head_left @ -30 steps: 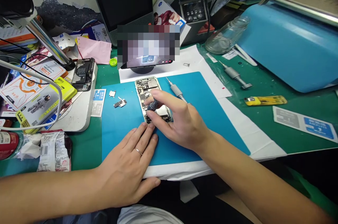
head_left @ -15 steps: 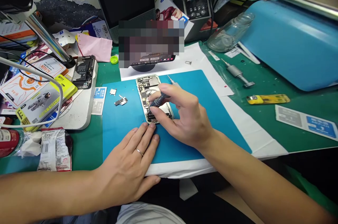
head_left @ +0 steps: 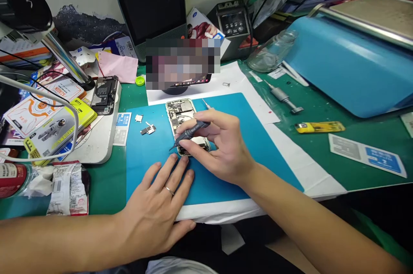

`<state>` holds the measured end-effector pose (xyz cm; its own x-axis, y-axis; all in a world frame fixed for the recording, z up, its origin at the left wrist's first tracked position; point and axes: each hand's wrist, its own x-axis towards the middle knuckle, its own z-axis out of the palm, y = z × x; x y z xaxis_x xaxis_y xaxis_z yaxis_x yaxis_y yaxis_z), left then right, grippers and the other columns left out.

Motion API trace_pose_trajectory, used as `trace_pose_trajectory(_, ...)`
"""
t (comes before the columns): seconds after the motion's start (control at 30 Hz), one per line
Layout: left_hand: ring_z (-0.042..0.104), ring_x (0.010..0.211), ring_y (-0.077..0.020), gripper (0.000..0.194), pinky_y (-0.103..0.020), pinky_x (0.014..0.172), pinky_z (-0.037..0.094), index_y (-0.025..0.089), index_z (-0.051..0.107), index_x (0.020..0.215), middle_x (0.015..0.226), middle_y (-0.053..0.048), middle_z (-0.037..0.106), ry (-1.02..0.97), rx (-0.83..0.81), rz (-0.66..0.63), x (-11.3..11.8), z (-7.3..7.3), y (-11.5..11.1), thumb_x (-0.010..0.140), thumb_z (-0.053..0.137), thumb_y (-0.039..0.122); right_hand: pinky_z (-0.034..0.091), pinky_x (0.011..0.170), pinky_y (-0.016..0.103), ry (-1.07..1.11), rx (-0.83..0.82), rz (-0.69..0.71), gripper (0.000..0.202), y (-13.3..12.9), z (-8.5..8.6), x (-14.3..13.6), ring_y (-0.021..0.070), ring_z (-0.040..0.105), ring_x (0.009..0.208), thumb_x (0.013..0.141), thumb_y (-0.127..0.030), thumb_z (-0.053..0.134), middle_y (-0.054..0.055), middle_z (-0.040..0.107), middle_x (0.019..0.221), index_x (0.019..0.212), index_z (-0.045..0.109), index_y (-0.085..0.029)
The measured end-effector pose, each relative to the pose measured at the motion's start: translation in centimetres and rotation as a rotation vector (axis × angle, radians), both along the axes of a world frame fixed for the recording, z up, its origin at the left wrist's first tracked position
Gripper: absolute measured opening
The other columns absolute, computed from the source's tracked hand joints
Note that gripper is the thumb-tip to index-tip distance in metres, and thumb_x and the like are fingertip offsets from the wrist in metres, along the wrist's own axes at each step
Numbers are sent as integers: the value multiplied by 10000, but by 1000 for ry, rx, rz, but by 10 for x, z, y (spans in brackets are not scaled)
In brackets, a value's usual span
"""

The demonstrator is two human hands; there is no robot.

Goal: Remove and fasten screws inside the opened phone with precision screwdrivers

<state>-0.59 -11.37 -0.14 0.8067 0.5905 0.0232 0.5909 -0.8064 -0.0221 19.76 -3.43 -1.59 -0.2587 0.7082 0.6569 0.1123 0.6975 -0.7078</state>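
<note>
An opened phone point(head_left: 180, 112) with bare inner parts lies on a blue mat point(head_left: 148, 143). My right hand point(head_left: 222, 145) is closed around a dark screwdriver point(head_left: 192, 132), its tip pointing down and left past the phone's lower left edge. Flat on the mat, my left hand point(head_left: 161, 198) has its fingers spread, with fingertips at the phone's bottom end. Behind my right hand a thin metal tool tip point(head_left: 206, 104) shows; the rest of it is hidden. Left of the phone lie a small dark-and-silver part point(head_left: 148, 129) and a small metal plate point(head_left: 139, 118).
A phone on a stand point(head_left: 183, 80) is behind the mat. To the right are a glass jar point(head_left: 272, 50), a grey metal tool point(head_left: 284, 97) and a yellow cutter point(head_left: 319, 127). Boxes, a yellow battery box point(head_left: 60, 132) and a lamp pole point(head_left: 67, 59) crowd the left side.
The screwdriver has swung left and down, its tip going from over the phone to just outside its lower left edge. My left hand stays in place; the view has shifted slightly.
</note>
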Motion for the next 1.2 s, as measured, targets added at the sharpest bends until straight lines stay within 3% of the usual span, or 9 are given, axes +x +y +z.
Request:
trace_pose_trajectory(0.17, 156, 1555, -422, 742, -515, 1174, 143, 123, 349, 1586, 1685, -163, 252, 7, 1, 19, 0, 2, 0, 1032, 345, 617, 660, 775, 276, 42, -72, 5, 490, 0, 0, -1, 135, 712, 964, 920, -56, 647, 21, 589, 1079, 1286, 413, -284)
trace_pose_trajectory(0.47, 180, 1537, -473, 769, -560, 1180, 210, 137, 324, 1601, 1694, -169, 218, 11, -66, 27, 0, 5, 2, 1013, 394, 628, 668, 761, 296, -17, -147, -13, 477, 0, -3, 0, 143, 722, 938, 927, -90, 653, 15, 593, 1070, 1282, 407, -292)
trace_pose_trajectory(0.83, 156, 1545, -475, 763, -567, 1191, 214, 132, 306, 1605, 1699, -169, 200, 4, -102, 25, 0, 4, 2, 1021, 386, 618, 663, 778, 303, -53, -102, -21, 501, 1, -5, 2, 141, 710, 946, 939, -98, 641, 13, 588, 1094, 1322, 396, -309)
trace_pose_trajectory(1.2, 144, 1561, -445, 755, -568, 1221, 186, 121, 292, 1605, 1698, -180, 193, -15, -129, 17, 0, 2, 3, 1030, 377, 603, 658, 748, 291, -40, -179, 6, 474, -1, -4, 1, 138, 714, 931, 945, -113, 635, 5, 593, 1077, 1297, 393, -318)
